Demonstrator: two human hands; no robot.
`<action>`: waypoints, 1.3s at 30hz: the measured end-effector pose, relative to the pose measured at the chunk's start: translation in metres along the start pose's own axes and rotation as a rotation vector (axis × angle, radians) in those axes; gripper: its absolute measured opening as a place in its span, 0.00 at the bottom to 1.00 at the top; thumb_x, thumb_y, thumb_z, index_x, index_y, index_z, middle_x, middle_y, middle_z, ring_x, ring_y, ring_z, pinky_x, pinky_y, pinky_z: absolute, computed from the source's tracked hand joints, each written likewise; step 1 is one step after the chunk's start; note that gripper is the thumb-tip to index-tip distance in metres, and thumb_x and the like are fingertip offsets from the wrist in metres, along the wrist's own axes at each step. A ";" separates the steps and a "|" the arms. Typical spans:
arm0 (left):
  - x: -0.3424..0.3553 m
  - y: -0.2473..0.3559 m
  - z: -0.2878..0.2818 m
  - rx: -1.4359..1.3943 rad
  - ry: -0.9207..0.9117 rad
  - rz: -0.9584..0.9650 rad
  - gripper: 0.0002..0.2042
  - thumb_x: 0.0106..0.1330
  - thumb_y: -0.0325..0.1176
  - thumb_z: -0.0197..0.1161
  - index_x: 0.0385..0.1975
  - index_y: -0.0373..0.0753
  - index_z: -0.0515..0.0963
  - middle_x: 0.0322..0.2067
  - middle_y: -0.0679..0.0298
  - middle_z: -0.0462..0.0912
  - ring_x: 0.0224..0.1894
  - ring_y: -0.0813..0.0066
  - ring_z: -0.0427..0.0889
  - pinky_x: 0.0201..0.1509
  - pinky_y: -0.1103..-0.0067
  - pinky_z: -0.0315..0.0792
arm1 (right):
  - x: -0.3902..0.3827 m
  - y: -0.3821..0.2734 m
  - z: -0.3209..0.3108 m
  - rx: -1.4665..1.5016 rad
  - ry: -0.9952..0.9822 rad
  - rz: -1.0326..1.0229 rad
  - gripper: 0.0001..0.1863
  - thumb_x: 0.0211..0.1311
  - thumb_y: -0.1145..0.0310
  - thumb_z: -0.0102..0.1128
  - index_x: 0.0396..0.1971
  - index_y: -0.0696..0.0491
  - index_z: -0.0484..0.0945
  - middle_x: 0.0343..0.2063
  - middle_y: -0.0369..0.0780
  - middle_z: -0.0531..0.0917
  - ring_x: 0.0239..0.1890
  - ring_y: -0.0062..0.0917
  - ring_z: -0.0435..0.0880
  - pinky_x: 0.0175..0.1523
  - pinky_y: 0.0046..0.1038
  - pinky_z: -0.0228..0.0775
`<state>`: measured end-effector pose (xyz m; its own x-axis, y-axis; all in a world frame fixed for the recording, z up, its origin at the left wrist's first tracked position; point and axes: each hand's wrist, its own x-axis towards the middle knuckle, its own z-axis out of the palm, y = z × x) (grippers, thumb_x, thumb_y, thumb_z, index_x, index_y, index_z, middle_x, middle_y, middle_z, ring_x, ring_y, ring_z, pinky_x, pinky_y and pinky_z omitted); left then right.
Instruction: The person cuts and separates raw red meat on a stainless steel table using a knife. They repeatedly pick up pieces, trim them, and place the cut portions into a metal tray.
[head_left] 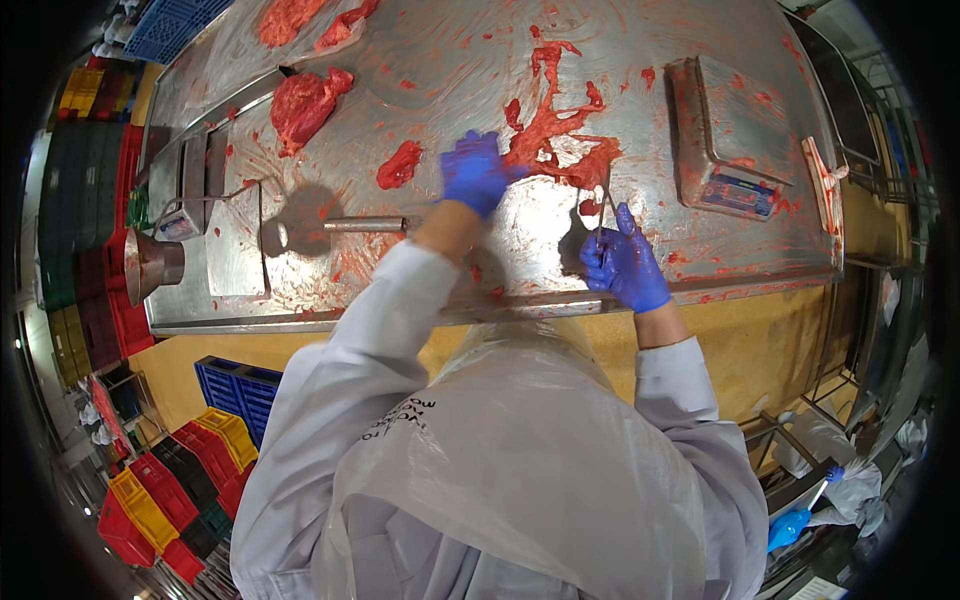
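A string of red meat scraps [550,130] lies smeared on the steel table [450,90]. At its left side is my left hand [472,172], in a blue glove slightly blurred by motion, fingers stretched out and thumb pointing at the scraps. My right hand [628,262], also gloved in blue, is closed near the table's front edge with the thumb raised. It grips a thin metal tool [606,195] seen nearly edge-on, its tip by the lower end of the scraps; its exact kind is unclear. A smaller meat piece [400,165] rests left of my left hand.
A meat-smeared scale [735,140] stands at the right, beside a bone-like strip [825,185]. To the left are a steel tube [365,225], a meat chunk [307,108], a second scale [190,195] and a metal funnel [152,266]. Coloured crates [180,490] stack beyond.
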<state>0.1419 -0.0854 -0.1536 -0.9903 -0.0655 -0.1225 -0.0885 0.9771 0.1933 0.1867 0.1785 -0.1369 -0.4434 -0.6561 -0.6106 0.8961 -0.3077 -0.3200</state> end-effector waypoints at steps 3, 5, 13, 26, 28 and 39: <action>0.014 0.031 0.031 0.078 0.031 0.029 0.18 0.57 0.42 0.61 0.43 0.40 0.73 0.42 0.54 0.76 0.49 0.60 0.76 0.45 0.63 0.71 | 0.004 0.007 0.017 -0.193 0.033 0.111 0.35 0.58 0.31 0.44 0.24 0.53 0.74 0.17 0.37 0.71 0.14 0.24 0.64 0.21 0.24 0.59; 0.020 0.022 0.056 0.066 0.072 0.107 0.11 0.58 0.36 0.57 0.39 0.41 0.73 0.37 0.56 0.78 0.43 0.61 0.79 0.42 0.65 0.71 | 0.021 0.010 0.008 -0.217 0.000 0.181 0.24 0.66 0.38 0.42 0.45 0.43 0.71 0.18 0.32 0.71 0.16 0.17 0.66 0.18 0.20 0.56; 0.025 -0.012 0.032 -0.012 0.017 0.381 0.09 0.54 0.26 0.52 0.35 0.40 0.75 0.33 0.54 0.81 0.35 0.55 0.82 0.38 0.65 0.74 | 0.123 -0.024 -0.007 -0.380 -0.080 0.054 0.18 0.64 0.45 0.53 0.30 0.46 0.70 0.09 0.29 0.63 0.09 0.15 0.55 0.15 0.20 0.45; 0.019 -0.056 0.003 0.016 0.082 0.473 0.11 0.54 0.28 0.57 0.38 0.41 0.75 0.38 0.55 0.79 0.41 0.53 0.79 0.44 0.65 0.71 | 0.086 -0.018 0.039 -0.443 -0.118 0.165 0.30 0.61 0.34 0.44 0.18 0.47 0.66 0.10 0.34 0.65 0.11 0.19 0.59 0.15 0.21 0.48; 0.013 -0.050 -0.007 -0.049 0.026 0.569 0.11 0.54 0.28 0.57 0.39 0.41 0.76 0.39 0.55 0.79 0.42 0.52 0.78 0.45 0.64 0.71 | 0.130 -0.026 0.043 -0.373 -0.080 0.113 0.26 0.60 0.37 0.51 0.17 0.45 0.66 0.10 0.32 0.63 0.10 0.18 0.58 0.15 0.21 0.46; 0.011 -0.070 -0.059 -0.468 0.123 0.404 0.15 0.61 0.29 0.58 0.48 0.40 0.72 0.41 0.52 0.78 0.41 0.48 0.78 0.45 0.64 0.72 | 0.153 -0.079 0.025 0.366 0.251 -0.278 0.25 0.52 0.40 0.64 0.17 0.42 0.63 0.09 0.27 0.57 0.08 0.16 0.52 0.12 0.20 0.39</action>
<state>0.1311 -0.1664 -0.1110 -0.9580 0.2402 0.1570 0.2853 0.7394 0.6098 0.0489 0.0855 -0.1869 -0.6169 -0.3440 -0.7079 0.6732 -0.6966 -0.2481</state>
